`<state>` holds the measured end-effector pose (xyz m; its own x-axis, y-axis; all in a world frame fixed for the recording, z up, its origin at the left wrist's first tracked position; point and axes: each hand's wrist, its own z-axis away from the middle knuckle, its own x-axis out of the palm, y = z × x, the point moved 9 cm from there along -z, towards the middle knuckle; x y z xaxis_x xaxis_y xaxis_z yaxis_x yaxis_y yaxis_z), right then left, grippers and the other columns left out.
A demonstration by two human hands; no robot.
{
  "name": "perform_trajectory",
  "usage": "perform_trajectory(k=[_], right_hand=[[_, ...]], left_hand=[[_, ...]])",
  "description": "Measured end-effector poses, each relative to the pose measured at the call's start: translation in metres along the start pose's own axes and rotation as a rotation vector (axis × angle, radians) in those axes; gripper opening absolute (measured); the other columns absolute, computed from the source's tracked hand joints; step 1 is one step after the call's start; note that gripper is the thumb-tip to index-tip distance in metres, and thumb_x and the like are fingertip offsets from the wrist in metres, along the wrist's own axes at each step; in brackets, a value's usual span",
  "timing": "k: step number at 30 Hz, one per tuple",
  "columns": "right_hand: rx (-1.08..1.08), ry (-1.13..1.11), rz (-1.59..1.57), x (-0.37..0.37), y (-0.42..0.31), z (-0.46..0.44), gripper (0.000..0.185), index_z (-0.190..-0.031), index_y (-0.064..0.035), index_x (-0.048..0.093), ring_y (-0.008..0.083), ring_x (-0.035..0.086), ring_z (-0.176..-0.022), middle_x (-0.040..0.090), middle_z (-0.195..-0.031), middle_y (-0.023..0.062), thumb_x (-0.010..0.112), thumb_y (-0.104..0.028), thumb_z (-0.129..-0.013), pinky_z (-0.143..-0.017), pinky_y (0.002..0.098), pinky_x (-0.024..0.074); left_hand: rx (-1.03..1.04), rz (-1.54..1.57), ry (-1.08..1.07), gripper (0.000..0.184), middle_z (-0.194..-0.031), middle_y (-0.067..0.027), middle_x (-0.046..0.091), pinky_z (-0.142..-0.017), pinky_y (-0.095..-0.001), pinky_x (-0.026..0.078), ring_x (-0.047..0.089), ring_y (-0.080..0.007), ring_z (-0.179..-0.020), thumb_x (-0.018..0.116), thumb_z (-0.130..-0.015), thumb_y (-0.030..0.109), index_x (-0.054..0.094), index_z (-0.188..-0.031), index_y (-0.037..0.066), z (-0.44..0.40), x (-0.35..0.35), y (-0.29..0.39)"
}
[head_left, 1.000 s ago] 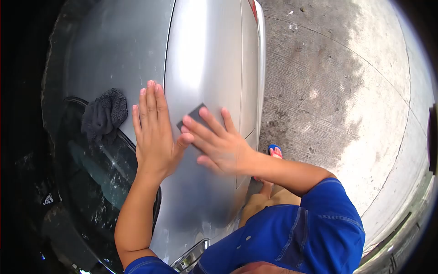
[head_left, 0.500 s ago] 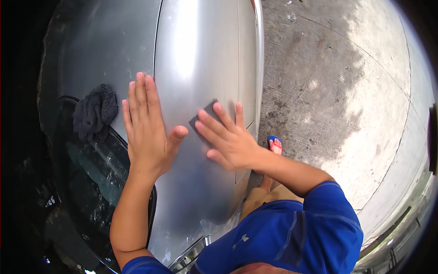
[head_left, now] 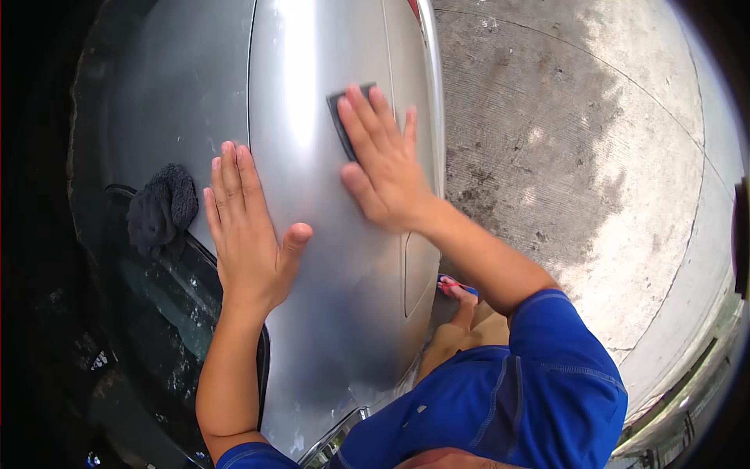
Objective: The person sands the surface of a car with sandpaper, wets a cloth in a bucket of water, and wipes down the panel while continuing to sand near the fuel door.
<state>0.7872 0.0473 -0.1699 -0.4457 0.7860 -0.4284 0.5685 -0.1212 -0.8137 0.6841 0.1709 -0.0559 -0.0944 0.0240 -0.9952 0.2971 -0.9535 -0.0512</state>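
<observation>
My left hand (head_left: 248, 234) lies flat on the silver car body, fingers stretched forward and thumb out to the side. Nothing is in it. With flat fingers, my right hand (head_left: 387, 160) presses a dark grey rectangular sheet of sandpaper (head_left: 335, 105) against the silver car panel (head_left: 320, 234). The sheet's left edge and upper corners show; the rest is under the fingers. A crumpled dark grey cloth (head_left: 162, 207) sits left of my left hand, by the lower edge of the rear window.
The dark window glass (head_left: 164, 305) is at the lower left. A panel seam (head_left: 249, 78) runs forward from near my left fingertips. To the right of the car is concrete ground (head_left: 531, 141), where my sandalled foot (head_left: 457, 289) stands.
My right hand has slid forward along the panel with the sandpaper. My left hand stays flat on the car. The whole view has shifted slightly, and my foot shows farther back.
</observation>
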Motion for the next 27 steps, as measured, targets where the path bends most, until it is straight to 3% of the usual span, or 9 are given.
perform_trajectory(k=[4,6,9,11,18,20,21,25,27], right_hand=[[0.074,0.082,0.027,-0.042,0.072,-0.172,0.076,-0.176,-0.0064,0.019,0.0426,0.009,-0.169,0.014,-0.184,0.0177,0.034,-0.049,-0.115,-0.126,0.0782,0.0003],[0.041,0.071,0.023,-0.027,0.046,-0.114,0.079,-0.176,-0.0051,0.015,0.0432,0.005,-0.170,0.009,-0.184,0.0187,0.034,-0.051,-0.115,-0.126,0.0777,-0.0004],[0.122,-0.127,-0.122,0.036,-0.020,0.105,0.085,-0.177,-0.0054,0.009,0.0449,-0.001,-0.170,0.002,-0.185,0.0192,0.035,-0.056,-0.114,-0.125,0.0786,-0.0022],[0.143,-0.143,-0.155,0.028,-0.051,0.133,0.085,-0.177,-0.0056,0.010,0.0449,-0.002,-0.170,0.003,-0.186,0.0178,0.035,-0.057,-0.114,-0.124,0.0797,-0.0039],[0.108,0.072,0.112,-0.053,0.082,-0.175,0.076,-0.174,-0.0029,0.019,0.0439,0.013,-0.168,0.018,-0.182,0.0204,0.035,-0.049,-0.116,-0.129,0.0733,0.0058],[0.096,0.063,0.123,-0.047,0.071,-0.144,0.074,-0.173,-0.0009,0.020,0.0434,0.016,-0.168,0.021,-0.181,0.0220,0.034,-0.047,-0.117,-0.131,0.0693,0.0078],[0.061,0.048,0.106,-0.031,0.059,-0.095,0.075,-0.174,-0.0045,0.020,0.0457,0.017,-0.167,0.023,-0.181,0.0202,0.039,-0.048,-0.116,-0.129,0.0754,0.0071],[0.071,-0.021,-0.162,0.035,-0.010,0.130,0.083,-0.176,-0.0010,0.010,0.0468,-0.003,-0.170,0.003,-0.184,0.0236,0.037,-0.051,-0.115,-0.130,0.0705,0.0013],[0.106,-0.053,-0.085,0.036,-0.015,0.136,0.083,-0.176,-0.0001,0.011,0.0471,-0.002,-0.170,0.004,-0.184,0.0247,0.036,-0.051,-0.115,-0.130,0.0709,0.0003]], left_hand=[[0.032,-0.032,0.018,0.131,-0.182,-0.0247,0.014,-0.135,-0.0587,0.008,0.014,-0.0442,-0.169,0.023,-0.091,0.098,0.012,-0.175,-0.001,0.000,0.002,-0.001],[0.028,-0.030,0.014,0.130,-0.182,-0.0247,0.015,-0.135,-0.0586,0.007,0.014,-0.0442,-0.169,0.023,-0.091,0.098,0.012,-0.175,-0.001,0.000,0.001,0.000],[0.035,-0.035,0.021,0.130,-0.182,-0.0245,0.015,-0.135,-0.0582,0.007,0.014,-0.0438,-0.169,0.024,-0.092,0.098,0.012,-0.175,0.000,0.000,0.002,0.000],[0.030,-0.021,0.026,0.129,-0.182,-0.0245,0.015,-0.135,-0.0578,0.007,0.013,-0.0434,-0.169,0.024,-0.092,0.098,0.012,-0.175,0.000,-0.001,0.001,0.002],[0.041,-0.005,0.038,0.125,-0.182,-0.0239,0.015,-0.135,-0.0569,0.006,0.013,-0.0418,-0.169,0.024,-0.095,0.096,0.012,-0.176,0.001,0.001,0.002,0.001],[0.025,-0.010,0.046,0.126,-0.183,-0.0219,0.015,-0.136,-0.0550,0.006,0.012,-0.0403,-0.170,0.017,-0.093,0.097,0.012,-0.176,0.003,-0.002,0.000,0.001],[0.018,-0.012,0.031,0.126,-0.184,-0.0209,0.014,-0.136,-0.0541,0.005,0.011,-0.0396,-0.170,0.013,-0.093,0.098,0.012,-0.177,0.004,0.001,0.001,0.001],[0.016,-0.012,0.028,0.126,-0.183,-0.0218,0.015,-0.136,-0.0550,0.005,0.012,-0.0404,-0.170,0.018,-0.093,0.097,0.012,-0.176,0.003,0.001,0.001,0.001],[0.038,-0.014,0.031,0.126,-0.182,-0.0231,0.016,-0.135,-0.0568,0.006,0.013,-0.0416,-0.169,0.025,-0.094,0.096,0.012,-0.176,0.001,0.000,0.001,0.002]])
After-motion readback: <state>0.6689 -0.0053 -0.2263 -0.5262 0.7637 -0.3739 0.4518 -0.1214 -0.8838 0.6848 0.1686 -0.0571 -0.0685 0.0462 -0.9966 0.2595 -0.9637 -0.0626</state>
